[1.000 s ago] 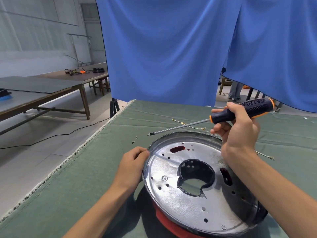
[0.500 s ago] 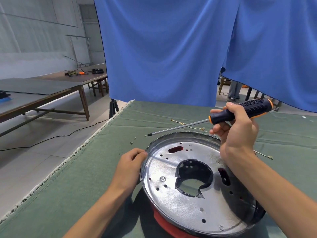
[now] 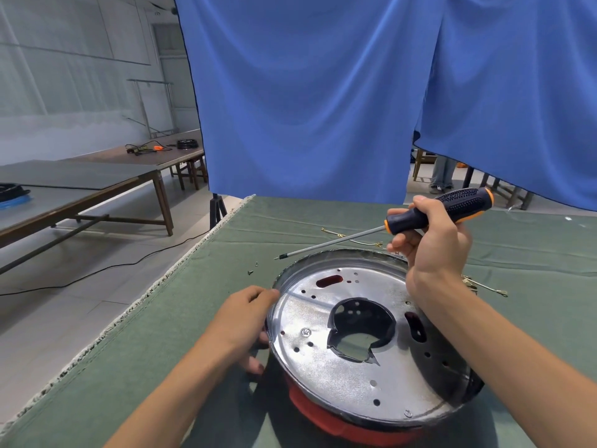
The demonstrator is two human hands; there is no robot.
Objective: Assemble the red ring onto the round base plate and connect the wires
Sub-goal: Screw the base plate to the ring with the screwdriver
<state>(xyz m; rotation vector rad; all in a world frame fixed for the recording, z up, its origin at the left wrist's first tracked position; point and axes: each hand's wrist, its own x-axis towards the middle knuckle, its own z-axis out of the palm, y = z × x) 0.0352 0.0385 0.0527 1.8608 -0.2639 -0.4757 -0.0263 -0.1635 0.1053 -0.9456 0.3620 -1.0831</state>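
**On the green desk: plate tilted over the red ring, screwdriver lifted**

On the green-covered desk [image 3: 193, 318], the round base plate [image 3: 323, 367] sits tilted on top of the red ring [image 3: 323, 418], whose edge shows beneath the plate's near rim. The left hand [image 3: 245, 315] grips the plate's left rim, fingers [image 3: 261, 292] curled over the edge and thumb below. The right hand [image 3: 433, 244] is raised above the plate's far side, its fingers wrapped around the black-and-orange handle of a screwdriver [image 3: 420, 218], the shaft pointing left and slightly down with the tip clear of the plate. Two small screws [image 3: 253, 268] lie on the cloth just beyond the plate's left rim. Thin wires with gold terminals [image 3: 355, 239] lie behind the plate, and another wire [image 3: 484, 286] lies to its right. A blue curtain [image 3: 323, 92] hangs behind the desk.
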